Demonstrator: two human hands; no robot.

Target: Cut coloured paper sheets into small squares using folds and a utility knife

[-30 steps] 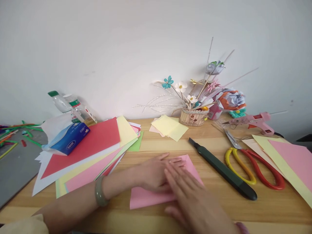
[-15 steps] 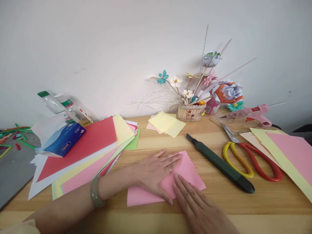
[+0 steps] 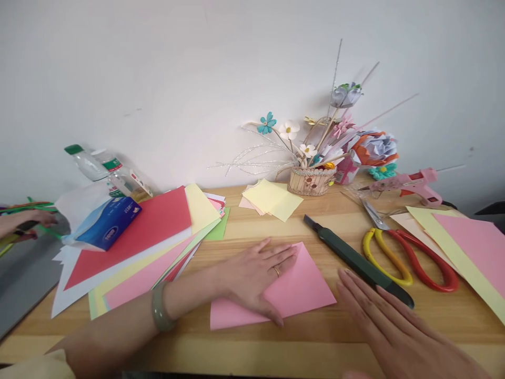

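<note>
**Left hand flat on pink sheet, right hand open beside it**

At far left we are seeing another person's hand [image 3: 27, 221] lying on a grey mat [image 3: 27, 273], among green sticks. Next, a clear plastic bottle [image 3: 104, 168] is lying on its side against the wall; contents unclear. A blue tissue pack [image 3: 108, 223] is sitting on a fanned stack of coloured paper [image 3: 150, 247], red sheet on top.

Mid-table, we are pressing our left hand [image 3: 252, 276] flat, fingers spread, onto a folded pink sheet [image 3: 303, 289] lying on the wooden table [image 3: 276, 347]; nothing is gripped. Behind it, yellow squares [image 3: 274, 200] are lying near the wall.

A small woven basket [image 3: 311, 181] is standing by the wall, holding paper flowers [image 3: 290, 131] and thin sticks.

Our right hand [image 3: 394, 326] is hovering open, fingers straight and close together, just right of the pink sheet, fingertips overlapping a dark utility knife [image 3: 355, 258]; we cannot tell whether they are touching it. Further right, red-and-yellow scissors [image 3: 410, 258], a pink glue gun [image 3: 414, 184] and more sheets [image 3: 473, 247] are lying.
</note>
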